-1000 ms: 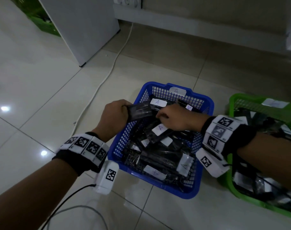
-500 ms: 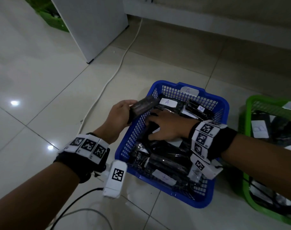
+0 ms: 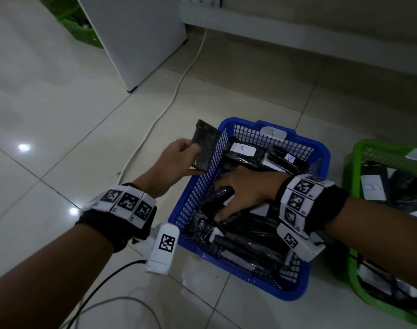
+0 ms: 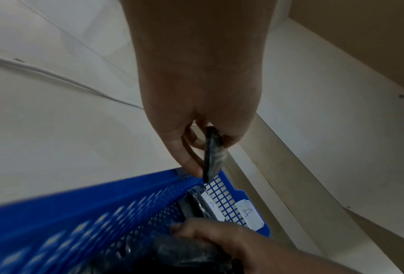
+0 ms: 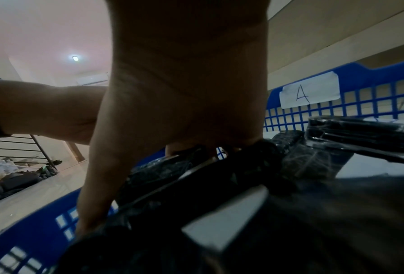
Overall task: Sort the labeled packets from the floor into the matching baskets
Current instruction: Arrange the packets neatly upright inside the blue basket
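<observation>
My left hand (image 3: 188,154) pinches one black wrapped packet (image 3: 204,144) and holds it upright just outside the left rim of the blue basket (image 3: 248,125), which carries an "A" label (image 3: 272,132). The left wrist view shows the same packet (image 4: 212,153) edge-on between thumb and fingers, above the basket corner (image 4: 219,178). My right hand (image 3: 236,195) lies inside the basket with fingers spread flat on the pile of black packets (image 3: 255,236). Several of these bear white "A" labels (image 3: 242,148). In the right wrist view the palm (image 5: 184,92) presses on the packets (image 5: 219,185).
A green basket (image 3: 356,160) with more labelled black packets stands right of the blue one. A white cable (image 3: 179,86) runs across the tiled floor to a wall socket. A white cabinet (image 3: 136,39) stands at the back left, with another green basket (image 3: 79,32) behind it.
My left hand has drawn the packet out to the left of the basket rim and turned it upright. My right hand has let go of it and dropped flat onto the pile.
</observation>
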